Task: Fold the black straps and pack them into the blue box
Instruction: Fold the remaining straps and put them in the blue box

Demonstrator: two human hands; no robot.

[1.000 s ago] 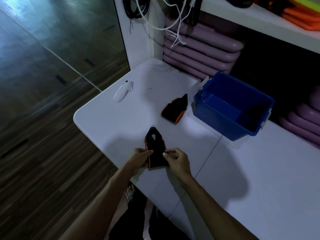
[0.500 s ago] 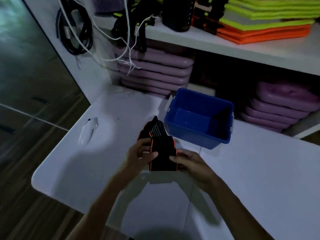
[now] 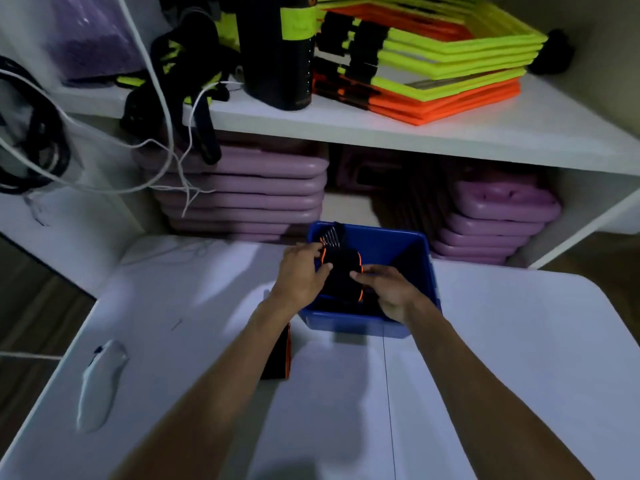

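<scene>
1. Head view: we face a white bench point(image 3: 502, 358) set against white shelving point(image 3: 381, 133), with stacked purple pads point(image 3: 249, 188) below and yellow and orange hoops point(image 3: 450, 74) above.
2. The blue box point(image 3: 420, 258) sits at the bench's far edge.
3. We hold a folded black strap point(image 3: 341, 271) with orange trim over the box's opening; our left hand point(image 3: 301, 275) has its grip closed on the strap's left side, and our right hand point(image 3: 388, 289) pinches its right edge.
4. A second black strap point(image 3: 280, 355) lies on the bench just beside the box, partly hidden under our left forearm.
5. A white object point(image 3: 98, 386) lies near the bench's left edge.
</scene>
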